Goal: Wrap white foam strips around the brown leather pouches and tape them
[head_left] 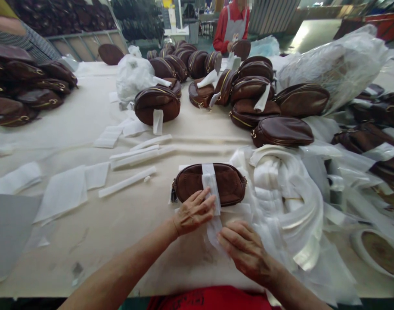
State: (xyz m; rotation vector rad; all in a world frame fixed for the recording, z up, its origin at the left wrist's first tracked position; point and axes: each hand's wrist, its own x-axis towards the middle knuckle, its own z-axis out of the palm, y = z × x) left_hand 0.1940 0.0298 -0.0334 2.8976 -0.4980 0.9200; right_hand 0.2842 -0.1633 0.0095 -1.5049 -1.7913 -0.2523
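Note:
A dark brown oval bag (229, 183) lies on the table in front of me. A white strip (212, 189) runs across its middle and hangs past its near edge. My left hand (196, 212) rests with fingers stretched out on the strip and the bag's near side. Just right of the strip's lower end, my right hand (243, 247) has its fingers pinched together on that strip. A zip end with a small fitting shows at the bag's left side.
White strips (280, 202) are heaped to the right, beside a tape roll (382, 254). Brown bags (251, 90) stand across the back, near a plastic-wrapped bundle (332, 64). More bags (22, 86) are piled at the left. Paper sheets (64, 193) lie left. A person (232, 26) in red stands opposite.

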